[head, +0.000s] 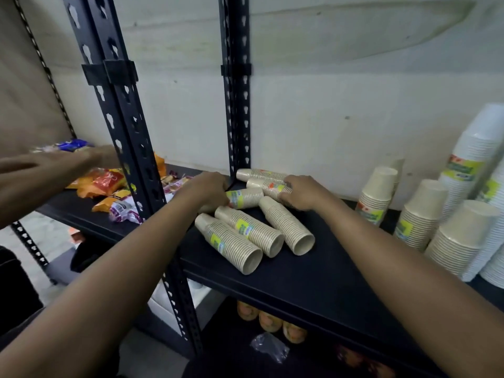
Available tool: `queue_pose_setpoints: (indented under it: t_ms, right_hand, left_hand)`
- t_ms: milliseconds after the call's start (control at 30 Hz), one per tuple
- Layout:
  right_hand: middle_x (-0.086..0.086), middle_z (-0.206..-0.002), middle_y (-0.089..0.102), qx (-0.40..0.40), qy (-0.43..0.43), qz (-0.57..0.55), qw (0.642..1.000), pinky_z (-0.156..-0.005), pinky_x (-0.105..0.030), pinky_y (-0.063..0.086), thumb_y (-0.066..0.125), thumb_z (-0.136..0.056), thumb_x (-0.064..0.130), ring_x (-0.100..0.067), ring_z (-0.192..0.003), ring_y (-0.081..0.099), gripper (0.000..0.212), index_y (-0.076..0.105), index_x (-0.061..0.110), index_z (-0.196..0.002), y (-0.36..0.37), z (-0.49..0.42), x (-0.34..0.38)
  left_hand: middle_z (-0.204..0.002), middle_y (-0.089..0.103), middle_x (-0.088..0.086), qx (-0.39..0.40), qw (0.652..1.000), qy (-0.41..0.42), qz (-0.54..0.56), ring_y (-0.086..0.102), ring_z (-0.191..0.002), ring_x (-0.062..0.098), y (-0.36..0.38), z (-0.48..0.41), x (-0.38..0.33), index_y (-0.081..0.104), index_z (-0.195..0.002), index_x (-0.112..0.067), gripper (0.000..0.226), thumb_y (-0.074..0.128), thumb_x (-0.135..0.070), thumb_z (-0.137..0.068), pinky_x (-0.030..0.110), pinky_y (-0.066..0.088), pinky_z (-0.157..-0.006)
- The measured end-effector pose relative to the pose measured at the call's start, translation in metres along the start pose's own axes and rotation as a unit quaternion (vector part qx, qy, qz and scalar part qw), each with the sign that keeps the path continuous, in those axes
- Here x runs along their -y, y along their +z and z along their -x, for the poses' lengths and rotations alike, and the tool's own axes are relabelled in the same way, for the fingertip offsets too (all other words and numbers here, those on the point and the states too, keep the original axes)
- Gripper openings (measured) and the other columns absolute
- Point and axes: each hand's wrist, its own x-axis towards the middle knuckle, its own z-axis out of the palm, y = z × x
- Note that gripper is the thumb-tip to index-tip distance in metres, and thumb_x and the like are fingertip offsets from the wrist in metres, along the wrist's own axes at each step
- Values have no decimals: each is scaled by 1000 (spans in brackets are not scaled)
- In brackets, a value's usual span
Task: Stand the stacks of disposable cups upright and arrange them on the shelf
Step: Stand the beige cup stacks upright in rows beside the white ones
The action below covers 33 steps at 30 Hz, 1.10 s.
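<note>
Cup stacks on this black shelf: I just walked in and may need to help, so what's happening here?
A person is sorting small cup stacks that lie on their sides on the shelf. Their left hand grips a yellow-labelled stack; their right hand grips an orange-labelled stack behind it. Three more stacks lie untouched in front. Larger stacks stand upright at the right. A second person's arm reaches over snack packets on the left.

Dim, soft light, blurred stretched edges, little glare
</note>
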Motion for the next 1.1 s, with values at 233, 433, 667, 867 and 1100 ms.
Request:
queue_pose_setpoints:
  t_ms: [233,433,667,867,1100]
  right_hand:
    - [-10,-137,61,-28,2,-3,1000,-98,-38,50,66,-94,35,-29,-120,59,53,53,18,-142,1,2,0]
    - [-7,-135,61,-60,9,-17,998,-98,-43,51,67,-93,34,-27,-120,57,53,52,20,-141,2,8,-2]
    - [-7,-137,54,-127,15,-53,990,-97,-47,50,66,-94,32,-27,-123,53,58,45,22,-147,-14,31,-3]
    - [-6,-139,49,-209,4,-109,972,-97,-46,50,66,-94,39,-26,-124,54,67,37,26,-153,-43,73,2]
    - [-4,-127,51,-268,-33,-162,949,-97,-36,50,72,-89,37,-21,-111,60,68,45,23,-150,-66,145,-6]
  left_hand:
    - [-119,69,0,3,1000,-5,-1,63,-106,24,-1,-1,1,73,-116,-24,43,76,-48,-80,40,55,-92]
    - [-131,65,0,-23,999,0,46,60,-116,22,-2,2,5,69,-124,-28,43,76,-40,-83,36,50,-93]
    - [-113,60,-1,-117,982,26,143,61,-107,23,-25,16,-7,72,-117,-31,32,77,-30,-85,32,47,-78]
    - [-115,58,-1,-219,945,77,232,52,-103,15,-60,48,-26,70,-125,-30,43,81,-35,-84,30,42,-84]
    - [-106,64,-8,-248,886,131,368,61,-92,8,-79,91,-59,66,-128,-31,54,87,-33,-78,10,43,-67]
